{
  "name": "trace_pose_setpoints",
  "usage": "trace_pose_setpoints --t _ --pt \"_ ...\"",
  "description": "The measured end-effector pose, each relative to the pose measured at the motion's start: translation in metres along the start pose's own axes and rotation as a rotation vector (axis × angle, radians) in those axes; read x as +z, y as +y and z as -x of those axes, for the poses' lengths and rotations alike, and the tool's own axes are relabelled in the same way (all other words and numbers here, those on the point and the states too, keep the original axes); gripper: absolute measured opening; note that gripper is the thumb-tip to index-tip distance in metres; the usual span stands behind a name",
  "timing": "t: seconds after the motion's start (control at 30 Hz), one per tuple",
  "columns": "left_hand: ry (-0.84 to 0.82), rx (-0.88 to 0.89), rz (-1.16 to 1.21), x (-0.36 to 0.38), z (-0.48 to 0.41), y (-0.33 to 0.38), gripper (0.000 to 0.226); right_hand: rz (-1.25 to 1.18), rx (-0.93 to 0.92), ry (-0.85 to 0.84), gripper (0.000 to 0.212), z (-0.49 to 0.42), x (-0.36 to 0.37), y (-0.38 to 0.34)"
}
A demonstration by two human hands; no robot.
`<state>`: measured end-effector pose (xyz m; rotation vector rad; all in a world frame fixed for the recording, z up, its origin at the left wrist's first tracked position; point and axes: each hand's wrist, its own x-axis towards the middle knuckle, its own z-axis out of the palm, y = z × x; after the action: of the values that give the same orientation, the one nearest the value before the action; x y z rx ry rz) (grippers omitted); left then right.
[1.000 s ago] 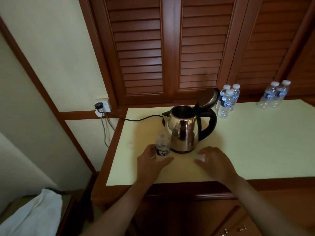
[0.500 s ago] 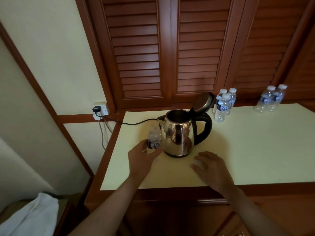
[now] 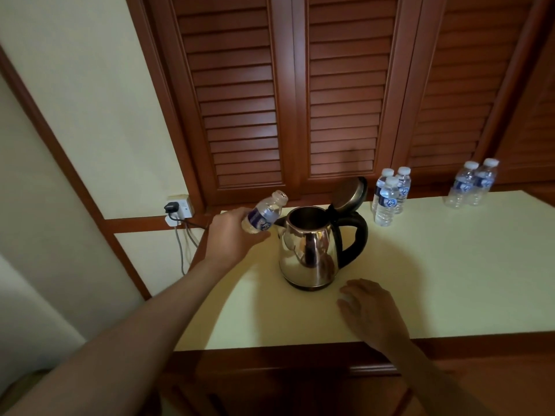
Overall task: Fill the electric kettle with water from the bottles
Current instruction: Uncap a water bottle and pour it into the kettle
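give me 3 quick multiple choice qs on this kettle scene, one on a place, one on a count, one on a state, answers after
1. Where is the bottle that the left hand holds?
A. Raised just left of the kettle
B. Standing at the table's front edge
C. Inside the kettle

2. How many capped bottles stand on the table?
A. Three
B. Five
C. Seven

3. What is the state of the kettle lid?
A. Shut
B. Lying on the table
C. Flipped up, open

Answers:
1 A: the uncapped bottle is off the table, tilted with its mouth toward the kettle.
2 B: three stand by the kettle's handle, plus a pair farther right.
3 C: the lid stands raised at the handle and the dark inside shows.
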<state>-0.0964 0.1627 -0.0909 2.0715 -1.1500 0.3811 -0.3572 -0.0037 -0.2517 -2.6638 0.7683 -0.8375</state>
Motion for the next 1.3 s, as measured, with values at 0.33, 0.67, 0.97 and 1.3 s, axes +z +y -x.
trace_pose_setpoints --t 0.33,0.67,0.97,1.3 --pt "-0.117 0.085 -0.258 -0.008 -0.021 0.009 0.049 -0.005 0.012 -0.005 0.027 -0.002 0.002 0.000" --pt "-0.163 0.134 -0.386 -0.017 -0.028 0.013 0.043 0.028 0.045 -0.050 0.037 -0.004 0.007 0.006" --pt "-0.152 0.120 -0.405 -0.021 -0.025 0.014 0.043 0.011 0.042 -0.044 0.034 -0.003 0.003 0.004" --pt "-0.152 0.154 -0.488 -0.023 -0.024 0.015 0.044 0.001 0.045 -0.018 0.032 -0.002 0.001 0.002"
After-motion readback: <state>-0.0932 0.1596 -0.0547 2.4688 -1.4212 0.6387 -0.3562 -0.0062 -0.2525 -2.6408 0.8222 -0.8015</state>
